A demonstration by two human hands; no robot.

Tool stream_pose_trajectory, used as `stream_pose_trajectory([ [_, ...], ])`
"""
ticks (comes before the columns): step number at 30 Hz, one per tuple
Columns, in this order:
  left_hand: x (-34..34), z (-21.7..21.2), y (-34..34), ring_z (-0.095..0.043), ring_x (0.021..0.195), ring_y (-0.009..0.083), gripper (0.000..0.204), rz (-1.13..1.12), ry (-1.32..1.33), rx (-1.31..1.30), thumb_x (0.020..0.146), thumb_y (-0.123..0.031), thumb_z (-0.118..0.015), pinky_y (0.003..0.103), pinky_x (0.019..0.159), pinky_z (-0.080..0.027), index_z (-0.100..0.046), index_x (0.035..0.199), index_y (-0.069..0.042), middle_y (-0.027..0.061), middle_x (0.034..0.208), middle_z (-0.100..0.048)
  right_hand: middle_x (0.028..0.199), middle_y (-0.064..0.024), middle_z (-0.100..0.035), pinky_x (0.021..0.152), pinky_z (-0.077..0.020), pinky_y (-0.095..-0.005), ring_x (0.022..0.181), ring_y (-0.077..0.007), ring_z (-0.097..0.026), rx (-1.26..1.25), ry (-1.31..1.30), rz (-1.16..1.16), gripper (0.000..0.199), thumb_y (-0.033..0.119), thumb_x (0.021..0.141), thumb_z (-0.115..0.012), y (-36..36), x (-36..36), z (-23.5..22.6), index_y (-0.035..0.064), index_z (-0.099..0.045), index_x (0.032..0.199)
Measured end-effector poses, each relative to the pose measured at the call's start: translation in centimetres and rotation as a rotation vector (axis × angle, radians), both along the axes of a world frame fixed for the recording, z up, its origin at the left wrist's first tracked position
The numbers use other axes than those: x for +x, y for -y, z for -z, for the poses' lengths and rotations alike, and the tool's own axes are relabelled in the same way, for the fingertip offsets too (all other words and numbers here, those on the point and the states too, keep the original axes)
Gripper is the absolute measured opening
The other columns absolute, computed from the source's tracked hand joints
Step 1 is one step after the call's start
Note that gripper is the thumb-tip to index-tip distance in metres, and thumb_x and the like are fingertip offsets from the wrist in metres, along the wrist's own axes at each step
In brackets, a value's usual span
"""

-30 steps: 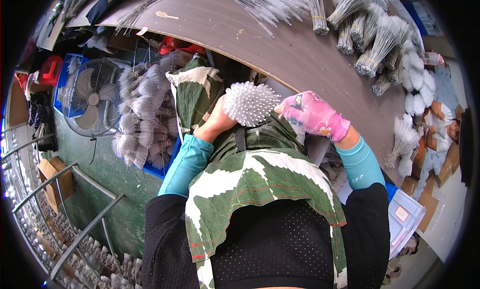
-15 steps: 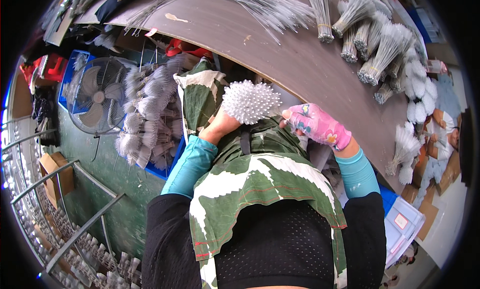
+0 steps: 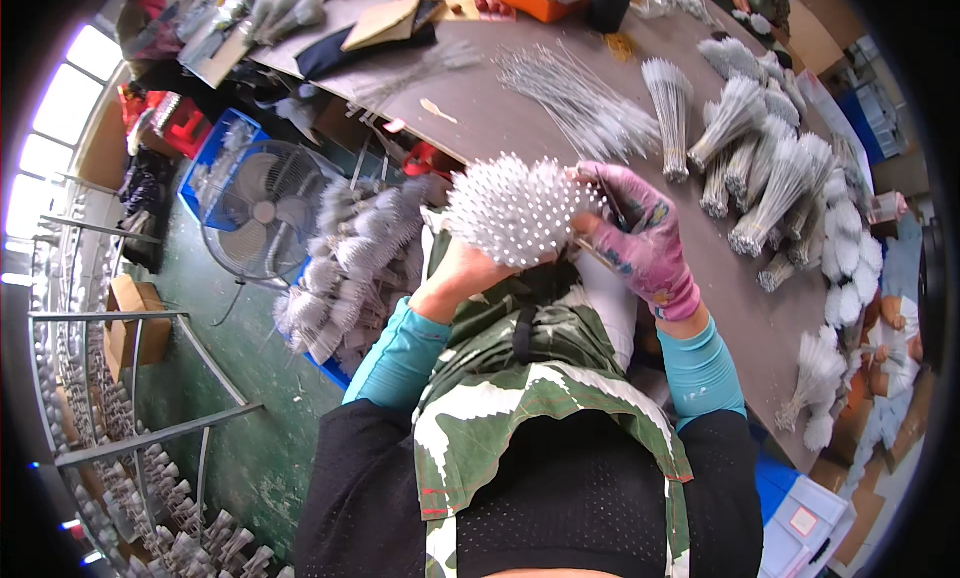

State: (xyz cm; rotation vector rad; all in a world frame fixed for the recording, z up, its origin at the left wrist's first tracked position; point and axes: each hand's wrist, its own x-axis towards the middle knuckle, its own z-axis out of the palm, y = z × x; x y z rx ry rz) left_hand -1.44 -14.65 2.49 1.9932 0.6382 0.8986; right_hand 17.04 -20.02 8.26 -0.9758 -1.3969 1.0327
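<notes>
A rounded bundle of thin stems with white bead-like tips is held up before my lap, its tips facing me. My bare left hand is closed round it from below left, and the bundle covers most of its fingers. My right hand, in a pink flowered fingerless glove, is at the bundle's right edge with thumb and fingers bent together. Something thin and dark shows between those fingers, too small to name. Both forearms wear turquoise sleeves. A green and white camouflage apron covers my lap.
A brown worktable curves ahead and to the right, with loose grey stems and several tied bundles. On the left are a fan, a blue crate of stem bundles and a metal rack. Other people sit at the far edges.
My view has tilted up, showing more of the table's far side. The bundle has turned its tips more toward me. My right hand has come in from apart to the bundle's edge.
</notes>
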Motion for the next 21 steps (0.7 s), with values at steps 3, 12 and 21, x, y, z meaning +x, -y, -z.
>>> stream_pose_trajectory([
  [3,-3.0,-1.2,-0.8,-0.055,0.103,0.0154,0.048,-0.146,0.294,-0.304,0.069,-0.006,-0.078,0.031,0.091,-0.043,-0.058,0.113,-0.004,0.0061,0.111,-0.060,0.099,-0.0038,-0.061,0.078,-0.0473,-0.0231,0.087,-0.0080,-0.056,0.087,0.025,-0.009,0.030,0.002,0.078,-0.069,-2.9,-2.8,-2.8,-0.0018,-0.058,0.106],
  [12,-9.7,-0.1,-1.7,-0.059,0.088,0.0119,0.037,-0.637,0.542,-0.309,0.072,-0.003,-0.076,0.026,0.078,-0.048,-0.061,0.106,-0.001,0.0036,0.099,-0.063,0.087,0.0002,-0.061,0.063,-0.0499,-0.0208,0.080,-0.0069,-0.056,-0.111,-0.259,-0.323,0.021,0.005,0.081,-0.067,-11.8,-9.8,-0.8,-0.0001,-0.059,0.100],
  [21,-13.0,-0.1,-0.5,-0.059,0.092,0.0143,0.042,-0.697,0.627,-0.319,0.073,0.001,-0.072,0.027,0.082,-0.046,-0.058,0.113,0.000,0.0050,0.104,-0.062,0.098,-0.0022,-0.062,0.076,-0.0484,-0.0229,0.087,-0.0093,-0.057,-0.156,-0.352,-0.541,0.033,0.004,0.077,-0.070,-12.7,-14.5,0.0,0.0027,-0.060,0.109],
])
